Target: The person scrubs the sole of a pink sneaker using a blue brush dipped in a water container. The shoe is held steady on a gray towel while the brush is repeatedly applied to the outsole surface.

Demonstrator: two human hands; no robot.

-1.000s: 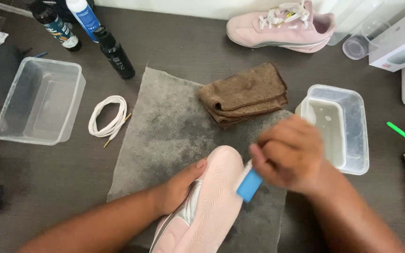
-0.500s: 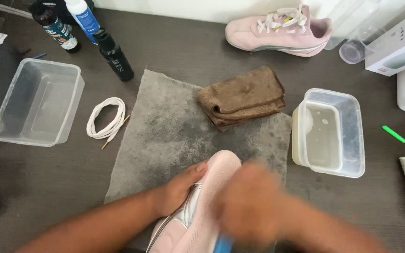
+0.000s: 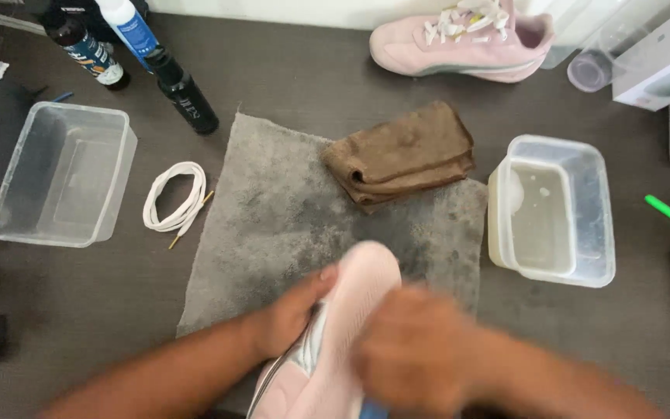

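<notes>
On the grey mat (image 3: 288, 209) at the tabletop's near edge, the left hand (image 3: 292, 314) clasps the sole-up pink shoe (image 3: 350, 326) while the blurred right hand (image 3: 416, 349) closes on a blue brush (image 3: 374, 409), scrubbing apparently midway, the second pink shoe (image 3: 459, 43) untouched.

Fuzzy grey cloth mat (image 3: 273, 209), clear plastic tub (image 3: 583, 167)
</notes>
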